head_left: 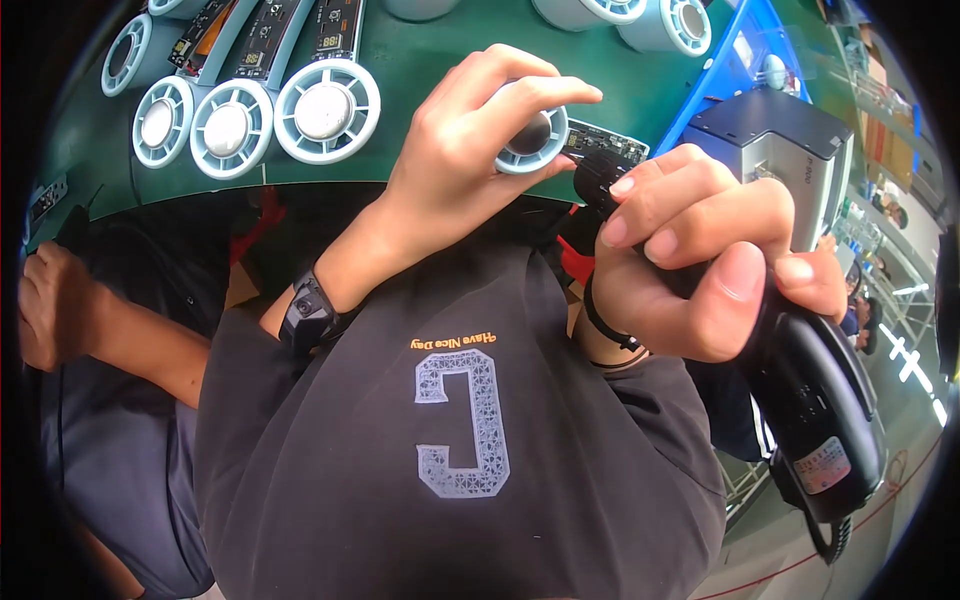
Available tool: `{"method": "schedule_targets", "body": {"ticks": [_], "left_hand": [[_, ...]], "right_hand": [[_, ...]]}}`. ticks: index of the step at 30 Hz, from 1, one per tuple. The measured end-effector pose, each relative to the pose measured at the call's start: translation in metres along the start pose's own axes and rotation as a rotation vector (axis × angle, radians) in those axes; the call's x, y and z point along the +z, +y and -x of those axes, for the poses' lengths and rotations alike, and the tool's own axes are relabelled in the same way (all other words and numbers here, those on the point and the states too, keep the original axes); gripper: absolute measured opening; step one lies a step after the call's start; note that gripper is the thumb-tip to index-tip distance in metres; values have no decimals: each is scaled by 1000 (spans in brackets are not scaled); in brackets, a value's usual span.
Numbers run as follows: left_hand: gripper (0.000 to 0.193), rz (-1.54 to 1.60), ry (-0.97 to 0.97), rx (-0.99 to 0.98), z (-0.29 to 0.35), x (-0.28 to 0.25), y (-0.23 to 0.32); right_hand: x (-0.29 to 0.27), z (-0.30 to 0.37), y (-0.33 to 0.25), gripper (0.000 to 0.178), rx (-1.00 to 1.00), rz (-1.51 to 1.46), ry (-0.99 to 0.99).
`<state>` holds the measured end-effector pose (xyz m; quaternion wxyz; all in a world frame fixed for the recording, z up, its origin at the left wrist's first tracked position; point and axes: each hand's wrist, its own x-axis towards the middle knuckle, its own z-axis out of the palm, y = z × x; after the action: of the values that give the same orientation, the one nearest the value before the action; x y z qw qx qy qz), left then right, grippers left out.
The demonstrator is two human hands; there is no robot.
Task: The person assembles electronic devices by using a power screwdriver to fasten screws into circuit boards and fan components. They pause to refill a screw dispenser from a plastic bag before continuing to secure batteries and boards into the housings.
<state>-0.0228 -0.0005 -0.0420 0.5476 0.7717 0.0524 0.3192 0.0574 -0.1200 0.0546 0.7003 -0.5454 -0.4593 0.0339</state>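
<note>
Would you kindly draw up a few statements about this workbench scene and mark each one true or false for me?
1. The left hand holds a round light-blue part. True.
2. The right hand is empty. False: it grips a black handheld tool.
3. A black wrist-worn device sits on the left wrist. True.
4. The worktop is red. False: it is green.
5. The blue tray lies to the left of the left hand. False: it lies to the right.
</note>
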Motion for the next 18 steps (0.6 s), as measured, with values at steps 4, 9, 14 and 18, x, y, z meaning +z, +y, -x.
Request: {"method": "schedule_targets", "body": {"ticks": [4, 9, 14, 18], "left_hand": [[55, 5, -1, 1, -2, -1, 5], [53, -118, -41, -29, -3, -9, 20], [49, -374, -80, 62, -9, -12, 30], [43, -578, -82, 120, -16, -9, 35]], "right_hand": [[4, 1, 1, 29, -26, 51, -8], [5, 2, 6, 31, -37, 26, 43], [-1, -1, 7, 42, -68, 49, 44], [-4, 3, -10, 48, -132, -28, 210]]}}
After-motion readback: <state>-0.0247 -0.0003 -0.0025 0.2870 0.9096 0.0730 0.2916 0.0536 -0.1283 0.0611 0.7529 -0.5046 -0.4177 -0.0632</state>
